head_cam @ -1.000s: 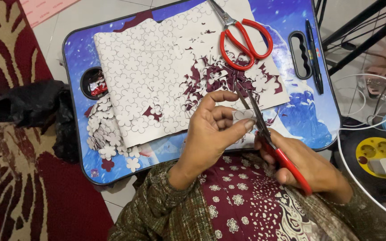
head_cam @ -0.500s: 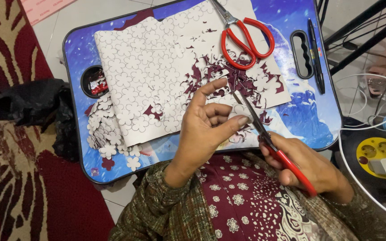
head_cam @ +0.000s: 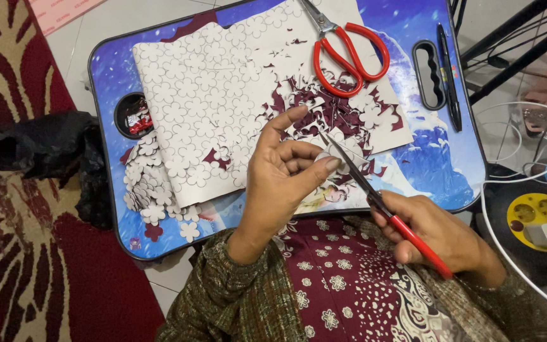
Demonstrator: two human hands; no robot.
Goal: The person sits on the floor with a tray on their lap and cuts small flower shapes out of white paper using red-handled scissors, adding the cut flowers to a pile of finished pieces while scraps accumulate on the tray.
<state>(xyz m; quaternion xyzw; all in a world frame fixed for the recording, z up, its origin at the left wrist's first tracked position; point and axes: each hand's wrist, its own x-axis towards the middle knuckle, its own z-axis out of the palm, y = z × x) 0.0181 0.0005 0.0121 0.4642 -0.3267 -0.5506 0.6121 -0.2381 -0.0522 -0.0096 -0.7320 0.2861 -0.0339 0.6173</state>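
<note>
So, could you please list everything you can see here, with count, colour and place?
lap tray: one, blue, across the lap
flower-printed sheet: one, white over maroon, on the tray
spare scissors: one pair, red handles, at the far edge of the sheet
cut-out flowers: a pile, white, near left corner of the tray
paper scraps: many, maroon and white, right half of the sheet
pen: one, black, right edge of the tray
black bag: one, on the carpet to the left
carpet: one, red and cream, left
extension reel: one, black and yellow, right
left hand: pinching a small white paper piece
right hand: holding red-handled scissors, cutting that piece
</note>
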